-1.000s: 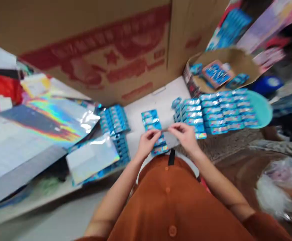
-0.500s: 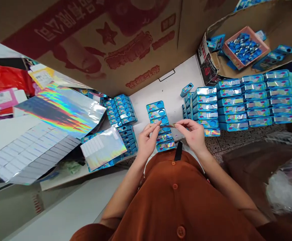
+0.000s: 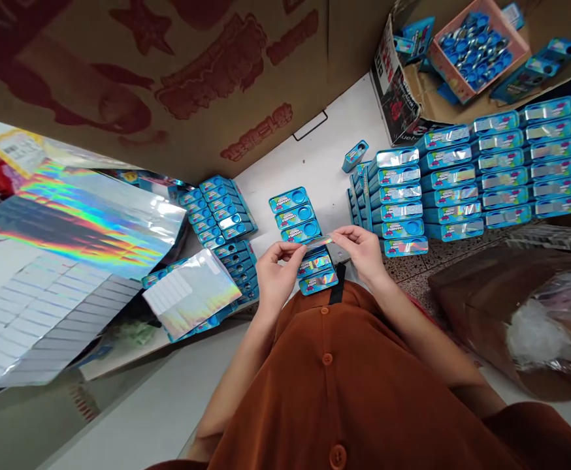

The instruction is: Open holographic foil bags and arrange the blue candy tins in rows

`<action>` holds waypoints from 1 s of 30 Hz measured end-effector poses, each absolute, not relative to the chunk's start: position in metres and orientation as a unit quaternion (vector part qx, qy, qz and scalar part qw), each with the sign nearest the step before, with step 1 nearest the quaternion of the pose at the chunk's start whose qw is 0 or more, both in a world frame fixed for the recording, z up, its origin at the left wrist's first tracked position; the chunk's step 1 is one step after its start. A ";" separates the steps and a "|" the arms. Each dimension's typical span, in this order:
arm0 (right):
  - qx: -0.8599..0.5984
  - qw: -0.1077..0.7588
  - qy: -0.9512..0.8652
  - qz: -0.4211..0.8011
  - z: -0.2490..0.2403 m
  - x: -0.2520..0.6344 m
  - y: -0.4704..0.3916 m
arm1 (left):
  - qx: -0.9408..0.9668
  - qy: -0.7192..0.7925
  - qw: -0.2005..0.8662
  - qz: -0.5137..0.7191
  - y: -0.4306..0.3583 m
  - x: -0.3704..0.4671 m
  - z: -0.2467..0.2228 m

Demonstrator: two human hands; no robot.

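Observation:
My left hand pinches one end of a narrow shiny holographic sticker strip between thumb and fingers. The other end is pinched by my right hand, so the strip stretches between both hands. Below it runs a column of small blue boxes printed with colourful lettering. The far blue box shows a round recess at its right end. Nearest my body, a blue box has a holographic strip across it. The strip and my fingers partly cover the middle boxes.
Rows of blue boxes stand on the right. More blue boxes and silvery sticker sheets lie on the left. A large carton walls the back. A pink tray of small round blue pieces sits in an open carton.
The strip has turned from a dark edge-on look to showing its shiny face, still held at both ends. The whole view has shifted, with most things now further left.

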State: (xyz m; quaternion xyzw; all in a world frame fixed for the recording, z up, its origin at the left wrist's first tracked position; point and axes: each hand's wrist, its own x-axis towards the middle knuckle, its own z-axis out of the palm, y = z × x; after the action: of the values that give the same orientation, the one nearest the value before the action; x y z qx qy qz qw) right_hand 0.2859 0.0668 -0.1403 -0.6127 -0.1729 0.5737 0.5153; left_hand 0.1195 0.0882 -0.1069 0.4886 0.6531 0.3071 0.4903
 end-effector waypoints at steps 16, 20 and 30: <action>-0.597 0.470 -0.104 0.642 -0.160 0.287 0.066 | 0.521 0.675 0.456 0.255 0.092 0.124 -0.109; -0.594 0.458 -0.088 0.655 -0.164 0.287 0.066 | 0.531 0.675 0.446 0.253 0.090 0.126 -0.109; -0.585 0.473 -0.100 0.651 -0.155 0.285 0.067 | 0.480 0.671 0.496 0.270 0.092 0.119 -0.111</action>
State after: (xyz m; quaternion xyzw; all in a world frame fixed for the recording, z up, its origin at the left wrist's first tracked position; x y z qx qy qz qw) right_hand 0.2855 0.0667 -0.1550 -0.5854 -0.0997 0.6507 0.4733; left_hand 0.1190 0.0923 -0.1112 0.4797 0.6713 0.2700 0.4962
